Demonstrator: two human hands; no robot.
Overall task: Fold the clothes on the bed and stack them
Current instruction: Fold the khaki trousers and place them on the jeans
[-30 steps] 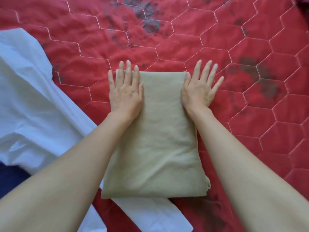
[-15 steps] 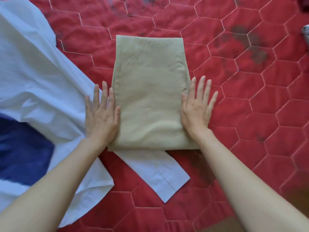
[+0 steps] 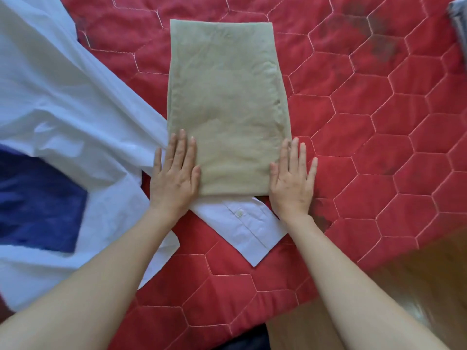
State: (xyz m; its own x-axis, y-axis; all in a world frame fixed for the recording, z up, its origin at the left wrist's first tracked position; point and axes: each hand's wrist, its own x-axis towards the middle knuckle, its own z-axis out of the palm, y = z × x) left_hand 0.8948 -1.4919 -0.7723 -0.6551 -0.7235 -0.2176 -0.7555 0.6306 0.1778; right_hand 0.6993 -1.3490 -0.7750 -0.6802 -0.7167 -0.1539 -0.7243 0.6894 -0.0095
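Both flat hands, left hand (image 3: 174,180) and right hand (image 3: 292,186), flank the folded khaki garment (image 3: 227,102).

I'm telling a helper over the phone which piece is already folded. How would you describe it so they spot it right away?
On the red quilted bedspread, look in the middle, just right of the big white shirt spread out there. The folded khaki garment is a flat upright rectangle, its near edge lying over the shirt's buttoned cuff. It is the only olive-tan piece, and the only neatly folded one.
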